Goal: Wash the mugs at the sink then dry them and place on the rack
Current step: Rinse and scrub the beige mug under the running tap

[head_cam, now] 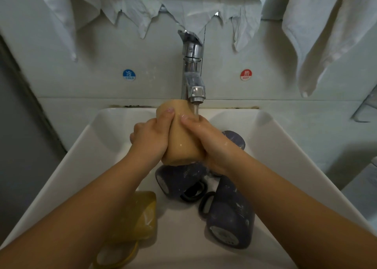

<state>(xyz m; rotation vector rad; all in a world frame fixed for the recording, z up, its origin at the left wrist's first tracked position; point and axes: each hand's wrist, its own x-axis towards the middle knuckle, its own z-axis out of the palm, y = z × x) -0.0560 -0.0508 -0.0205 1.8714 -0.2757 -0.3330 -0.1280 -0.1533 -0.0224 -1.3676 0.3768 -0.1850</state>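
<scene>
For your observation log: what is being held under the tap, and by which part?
A tan mug, gripped round its body by left hand and right hand.

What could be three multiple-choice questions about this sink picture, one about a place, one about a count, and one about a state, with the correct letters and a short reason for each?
1. Where is the tan mug?
A. lying in the basin
B. held under the faucet
C. on the counter

2. How many dark purple mugs are in the sink?
A. one
B. three
C. five

3. What is the state of the faucet?
A. running
B. off
C. covered by a towel

Answers:
1 B: the left hand and the right hand both hold it in their grip just below the spout.
2 B: one lies under the hands, one lies nearer on the right, and one shows behind the right hand.
3 A: a stream of water falls from the spout onto the right hand.
</scene>
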